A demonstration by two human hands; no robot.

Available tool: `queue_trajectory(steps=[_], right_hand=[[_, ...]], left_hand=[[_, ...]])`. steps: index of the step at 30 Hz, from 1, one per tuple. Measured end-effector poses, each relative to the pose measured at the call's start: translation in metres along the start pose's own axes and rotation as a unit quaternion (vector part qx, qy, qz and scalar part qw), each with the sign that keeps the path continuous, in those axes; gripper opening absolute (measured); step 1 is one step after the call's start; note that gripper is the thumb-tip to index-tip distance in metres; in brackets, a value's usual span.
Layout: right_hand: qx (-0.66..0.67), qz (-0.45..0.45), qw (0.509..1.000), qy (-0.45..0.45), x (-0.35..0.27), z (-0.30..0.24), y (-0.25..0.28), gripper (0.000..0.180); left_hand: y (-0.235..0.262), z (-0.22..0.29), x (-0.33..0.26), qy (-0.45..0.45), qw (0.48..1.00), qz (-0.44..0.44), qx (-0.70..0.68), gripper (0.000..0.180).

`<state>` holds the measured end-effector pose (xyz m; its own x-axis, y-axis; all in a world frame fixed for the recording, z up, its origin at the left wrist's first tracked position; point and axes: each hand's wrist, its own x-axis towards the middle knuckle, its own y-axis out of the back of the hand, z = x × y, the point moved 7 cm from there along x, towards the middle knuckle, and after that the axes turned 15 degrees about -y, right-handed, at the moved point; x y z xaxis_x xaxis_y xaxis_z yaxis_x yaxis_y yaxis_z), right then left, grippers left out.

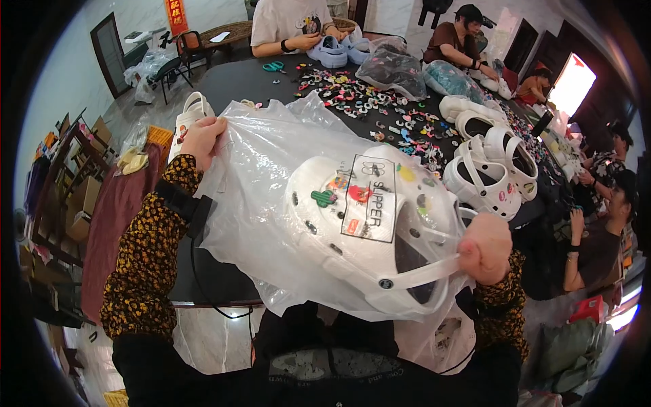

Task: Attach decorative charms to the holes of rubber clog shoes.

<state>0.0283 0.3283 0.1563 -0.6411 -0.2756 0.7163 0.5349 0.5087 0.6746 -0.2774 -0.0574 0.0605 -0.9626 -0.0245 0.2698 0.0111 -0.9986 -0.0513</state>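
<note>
A clear plastic bag (261, 163) with a black printed frame stretches between my two hands above the table's near edge. Inside it, at least in large part, is a white clog (359, 261) with holes and colourful charms, a green cactus among them. My left hand (202, 141) is closed, pinching the bag's far left corner. At the clog's heel strap my right hand (485, 249) makes a fist around the strap; whether film lies between is hard to tell. Another white clog (183, 125) stands just behind my left hand.
Several white clogs (478, 183) stand at the right. Loose colourful charms (366, 102) cover the table's far middle, with teal scissors (273, 66) beside them. Across the table a person holds pale blue clogs (332, 53). Stuffed plastic bags (393, 71) lie nearby; other people sit along the right side.
</note>
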Motion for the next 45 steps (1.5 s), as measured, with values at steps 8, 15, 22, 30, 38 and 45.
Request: queue_trajectory(steps=[8, 15, 22, 30, 38, 45], right_hand=[[-0.002, 0.097, 0.987, -0.131, -0.006, 0.031, 0.027, 0.013], [-0.037, 0.118, 0.987, -0.102, 0.009, 0.028, 0.016, 0.007], [-0.022, 0.106, 0.989, -0.098, 0.019, 0.021, 0.008, 0.017], [-0.027, 0.065, 0.997, -0.031, 0.01, 0.017, 0.007, 0.009], [-0.065, 0.054, 0.995, -0.061, 0.006, 0.043, -0.011, 0.02], [-0.019, 0.047, 0.997, -0.056, 0.018, 0.033, -0.026, 0.025]], left_hand=[[-0.037, -0.004, -0.086, 0.17, 0.968, -0.176, 0.05, 0.047], [-0.033, -0.007, -0.153, 0.201, 0.913, -0.343, 0.091, 0.056], [-0.052, 0.007, -0.142, 0.153, 0.911, -0.357, 0.141, 0.024], [-0.035, 0.03, -0.074, -0.063, 0.934, -0.289, 0.2, 0.015], [-0.032, 0.018, -0.044, -0.097, 0.923, -0.282, 0.241, 0.015], [0.001, 0.0, -0.008, -0.118, 0.914, -0.239, 0.307, 0.017]])
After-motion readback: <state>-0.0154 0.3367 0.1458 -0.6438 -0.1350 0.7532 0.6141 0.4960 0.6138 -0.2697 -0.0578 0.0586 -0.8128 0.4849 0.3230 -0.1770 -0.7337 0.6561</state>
